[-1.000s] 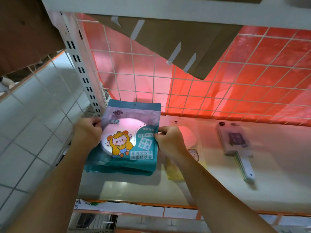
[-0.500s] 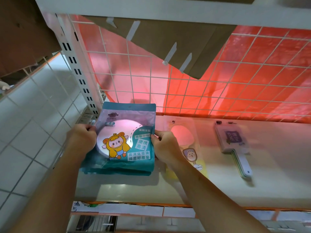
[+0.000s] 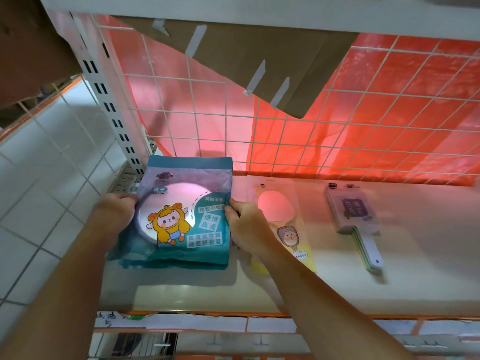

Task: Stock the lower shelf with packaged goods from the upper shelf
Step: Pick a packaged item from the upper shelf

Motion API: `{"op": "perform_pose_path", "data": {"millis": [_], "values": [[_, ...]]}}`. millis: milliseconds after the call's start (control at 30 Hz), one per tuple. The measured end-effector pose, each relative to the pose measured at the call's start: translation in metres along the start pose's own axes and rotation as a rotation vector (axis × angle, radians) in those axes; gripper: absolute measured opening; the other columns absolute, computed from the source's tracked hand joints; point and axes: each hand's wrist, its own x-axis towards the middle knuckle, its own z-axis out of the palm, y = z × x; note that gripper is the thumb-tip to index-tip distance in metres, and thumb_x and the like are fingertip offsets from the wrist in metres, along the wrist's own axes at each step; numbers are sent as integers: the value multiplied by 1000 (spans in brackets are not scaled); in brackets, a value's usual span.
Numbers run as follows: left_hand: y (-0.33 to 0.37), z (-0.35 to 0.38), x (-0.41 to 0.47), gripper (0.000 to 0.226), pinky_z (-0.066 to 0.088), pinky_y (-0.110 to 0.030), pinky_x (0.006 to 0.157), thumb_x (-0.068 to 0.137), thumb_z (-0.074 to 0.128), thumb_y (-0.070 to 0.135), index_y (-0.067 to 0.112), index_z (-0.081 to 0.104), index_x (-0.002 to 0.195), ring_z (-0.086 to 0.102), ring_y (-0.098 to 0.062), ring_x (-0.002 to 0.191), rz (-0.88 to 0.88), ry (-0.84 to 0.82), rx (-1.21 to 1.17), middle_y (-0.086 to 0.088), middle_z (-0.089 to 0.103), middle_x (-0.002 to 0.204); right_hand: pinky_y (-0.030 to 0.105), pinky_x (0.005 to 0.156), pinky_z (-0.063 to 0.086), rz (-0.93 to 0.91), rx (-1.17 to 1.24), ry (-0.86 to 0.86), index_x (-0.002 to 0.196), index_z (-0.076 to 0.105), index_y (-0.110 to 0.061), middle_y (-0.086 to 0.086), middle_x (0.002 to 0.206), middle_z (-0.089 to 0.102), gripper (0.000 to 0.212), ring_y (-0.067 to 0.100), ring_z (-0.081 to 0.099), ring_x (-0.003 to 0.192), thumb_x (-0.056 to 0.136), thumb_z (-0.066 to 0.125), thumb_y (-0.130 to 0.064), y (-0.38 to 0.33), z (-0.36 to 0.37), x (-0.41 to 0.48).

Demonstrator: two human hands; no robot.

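A stack of teal mirror packets [image 3: 181, 214], each with a round mirror and a yellow cartoon figure on the front, lies at the left end of a white shelf [image 3: 337, 289]. My left hand [image 3: 114, 216] grips the stack's left edge and my right hand [image 3: 249, 227] grips its right edge, thumbs on top. The stack's lower packets show only as teal edges at the front.
A clear packet with a pink oval hand mirror [image 3: 283, 224] lies just right of my right hand. Further right is a stack of packaged handled mirrors [image 3: 355, 219]. A white wire grid [image 3: 311, 131] with red sheeting backs the shelf; a slotted upright [image 3: 114, 118] and tiled wall stand left.
The stack with both hands on it has shifted slightly left and lower in view, and the camera has tilted a little. Grip on both edges is unchanged.
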Motion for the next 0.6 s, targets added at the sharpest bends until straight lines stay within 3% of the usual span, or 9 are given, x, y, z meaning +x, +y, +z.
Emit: {"op": "perform_pose_path", "data": {"millis": [133,267,367,467,600], "values": [[2,-2,-1,36,39,-36,66,102,38,30,-2,55,97,50,-31,79,98,59,155,-20,53,87,11,44,41,-5,6,7,111,65,-9,-4,81,63,30,8,57,65,103,40,-22,-3,-5,-4],[13,-1,-7,38,30,-30,51,101,38,21,-5,58,81,43,-25,57,247,212,265,-14,47,62,16,44,41,-12,11,120,124,62,-7,-3,73,61,31,9,54,59,101,44,-17,-2,-12,-8],[24,4,-16,35,27,-30,50,98,38,14,-2,55,71,42,-22,52,437,333,268,-14,51,62,25,41,44,-38,-28,169,110,69,-6,6,70,63,29,14,51,51,97,43,-13,-2,-17,-9],[41,15,-30,32,32,-32,59,99,41,19,1,59,81,46,-25,63,560,308,171,-13,53,69,43,55,51,-100,-148,240,71,62,1,20,65,61,32,28,52,53,94,44,-12,2,-23,-9],[56,42,-46,26,40,-32,64,95,49,17,3,65,80,49,-21,65,812,243,267,-13,65,79,34,59,41,-163,-336,347,61,45,-8,7,61,48,33,25,51,60,94,40,-11,10,-44,-17]]}}
